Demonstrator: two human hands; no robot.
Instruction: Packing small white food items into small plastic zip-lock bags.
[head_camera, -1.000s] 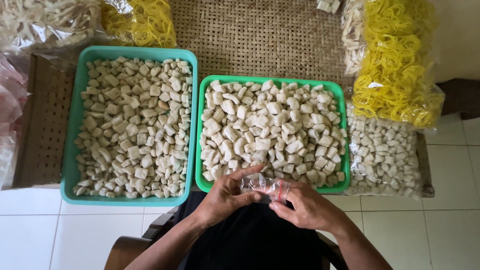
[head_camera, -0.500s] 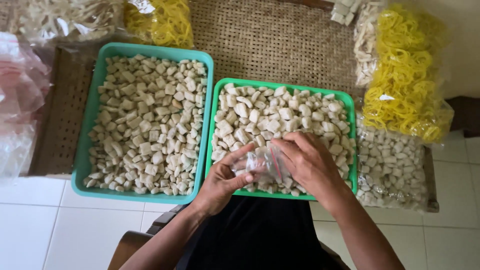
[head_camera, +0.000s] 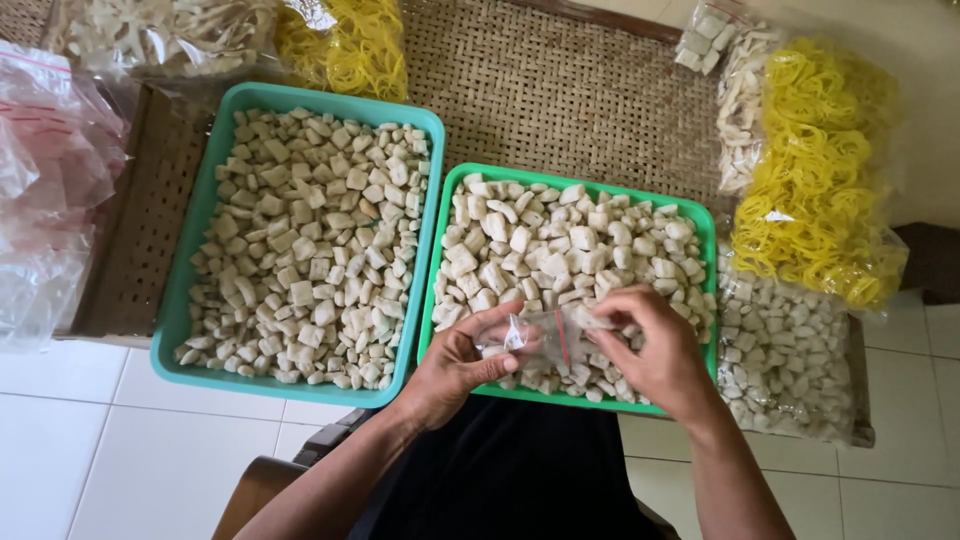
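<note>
- Over the near edge of the green rectangular plastic tray (head_camera: 455, 195), my left hand (head_camera: 455, 365) and my right hand (head_camera: 650, 350) met, both on one small clear plastic bag (head_camera: 540, 340).
- My left grip was clenched on the bag's left side, thumb over the top and fingers curled beneath.
- My right grip pinched the bag's right side, fingertips (head_camera: 600, 312) bent down onto the film; both grips were grasping the same bag.
- That bag hung just above the pale, off-white cut chunks (head_camera: 560, 240) that filled the green tray; I could not tell whether it touched them.
- Just beside that tray, to my left, sat a larger teal rectangular plastic tray (head_camera: 175, 330), heaped with the same pale chunks, the two trays touching along their long sides.
- Both trays rested on a brown woven cane tabletop (head_camera: 560, 90).
- At my right, a clear sack of yellow rubber bands (head_camera: 815, 190) lay against a clear packet of pale chunks (head_camera: 785, 365), near the green tray's end.
- At my far left lay crumpled clear plastic bags with red lines (head_camera: 45, 190).
- Beyond the teal tray sat another bag of yellow bands (head_camera: 345, 45) and a clear bag of pale strips (head_camera: 160, 30).
- White floor tiles (head_camera: 90, 440) showed below the tabletop's edge.
</note>
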